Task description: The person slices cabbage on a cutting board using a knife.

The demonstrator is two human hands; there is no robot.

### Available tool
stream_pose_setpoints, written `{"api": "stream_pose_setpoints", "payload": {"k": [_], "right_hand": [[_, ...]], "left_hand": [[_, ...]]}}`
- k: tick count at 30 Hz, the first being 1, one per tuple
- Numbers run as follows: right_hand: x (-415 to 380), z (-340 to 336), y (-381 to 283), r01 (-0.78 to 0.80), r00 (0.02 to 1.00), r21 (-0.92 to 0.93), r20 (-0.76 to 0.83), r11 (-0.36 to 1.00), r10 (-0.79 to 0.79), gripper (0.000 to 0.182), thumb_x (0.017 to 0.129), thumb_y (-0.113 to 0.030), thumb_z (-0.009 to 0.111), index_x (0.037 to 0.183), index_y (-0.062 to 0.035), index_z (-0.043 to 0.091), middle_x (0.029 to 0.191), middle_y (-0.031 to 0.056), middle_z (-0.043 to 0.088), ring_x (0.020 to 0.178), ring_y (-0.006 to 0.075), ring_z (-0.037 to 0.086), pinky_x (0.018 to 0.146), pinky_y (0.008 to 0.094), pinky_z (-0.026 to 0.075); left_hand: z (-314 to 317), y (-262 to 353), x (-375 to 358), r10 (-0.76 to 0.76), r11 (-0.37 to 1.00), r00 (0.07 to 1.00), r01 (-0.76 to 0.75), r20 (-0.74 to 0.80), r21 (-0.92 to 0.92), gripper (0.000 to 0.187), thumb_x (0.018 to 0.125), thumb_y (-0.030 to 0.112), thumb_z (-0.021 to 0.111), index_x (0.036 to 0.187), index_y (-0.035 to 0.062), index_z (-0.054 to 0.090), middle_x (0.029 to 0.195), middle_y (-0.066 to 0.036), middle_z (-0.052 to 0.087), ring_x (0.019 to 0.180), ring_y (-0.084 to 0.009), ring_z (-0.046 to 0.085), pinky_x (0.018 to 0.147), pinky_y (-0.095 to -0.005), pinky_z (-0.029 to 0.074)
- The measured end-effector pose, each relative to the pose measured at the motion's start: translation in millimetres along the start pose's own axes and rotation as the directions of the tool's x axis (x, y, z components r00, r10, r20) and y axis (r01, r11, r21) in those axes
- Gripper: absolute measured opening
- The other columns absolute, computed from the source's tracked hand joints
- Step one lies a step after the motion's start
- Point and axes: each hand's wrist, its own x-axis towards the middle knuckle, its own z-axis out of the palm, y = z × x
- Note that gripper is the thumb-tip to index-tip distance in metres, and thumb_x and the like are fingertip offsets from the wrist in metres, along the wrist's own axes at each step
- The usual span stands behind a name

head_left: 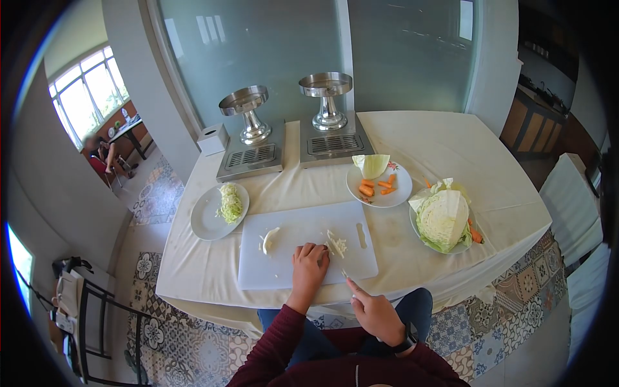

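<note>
My left hand (310, 269) rests on the white cutting board (303, 222) with its fingers bent and held together. Whatever is under those fingers is hidden. Just beyond the fingertips lies a small heap of shredded cabbage (336, 244). My right hand (377, 317), with a watch on the wrist, is closed around a knife (344, 273); its handle is covered, and only a bit of blade shows over the board's near edge. A curved cabbage piece (270, 240) lies on the left part of the board, with a few scraps around it.
Shredded cabbage (229, 203) lies on a plate (202, 218) at left. Behind the board's right side, a floral plate (400, 193) bears carrot pieces (367, 188) and a cabbage wedge (371, 166). A cut cabbage (442, 218) stands at right. Two metal stands (255, 129) (329, 116) are at the back.
</note>
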Motion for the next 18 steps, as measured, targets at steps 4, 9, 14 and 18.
{"api": "stream_pose_setpoints", "payload": {"k": [4,9,14,18], "right_hand": [[-1.8,-2.8,-2.0,0.000,1.000,0.008,0.013,1.000,0.000,0.050,0.099,-0.018,0.053,0.148,-0.0091,0.045,0.061,0.0236,0.056,0.054,0.0416,0.058,0.054,0.0478,0.044],[-4.9,-7.8,-5.0,-0.008,0.999,0.004,0.031,1.000,0.008,0.051,0.098,-0.020,0.053,0.148,-0.0089,0.044,0.060,0.0243,0.057,0.056,0.0441,0.059,0.056,0.0525,0.046],[-8.0,-10.4,-6.9,-0.011,0.999,-0.005,0.052,1.000,0.011,0.052,0.099,-0.020,0.052,0.148,-0.0078,0.043,0.062,0.0269,0.059,0.060,0.0469,0.061,0.059,0.0558,0.048],[-10.6,-15.0,-10.3,-0.021,0.997,-0.002,0.081,1.000,0.021,0.053,0.098,-0.020,0.051,0.148,-0.0060,0.042,0.063,0.0279,0.060,0.061,0.0473,0.061,0.060,0.0565,0.048]], "left_hand": [[-0.8,0.2,0.0,0.002,1.000,1.000,-0.002,0.003,-0.008,0.012,0.085,0.013,0.069,0.097,0.0109,0.071,0.096,-0.005,0.064,0.096,-0.0300,0.057,0.085,-0.0430,0.044],[0.3,-0.3,0.1,0.006,1.000,1.000,-0.006,-0.010,-0.005,0.012,0.085,0.014,0.069,0.097,0.0113,0.071,0.096,-0.005,0.064,0.095,-0.0296,0.057,0.084,-0.0430,0.044],[0.5,-0.8,-0.3,0.002,1.000,1.000,-0.002,-0.008,-0.005,0.012,0.085,0.013,0.070,0.097,0.0120,0.071,0.096,-0.004,0.064,0.095,-0.0292,0.057,0.084,-0.0427,0.044],[1.4,-2.6,-0.7,0.003,1.000,1.000,-0.003,-0.007,-0.003,0.012,0.085,0.013,0.069,0.097,0.0124,0.072,0.096,-0.004,0.064,0.095,-0.0289,0.057,0.084,-0.0423,0.044]]}}
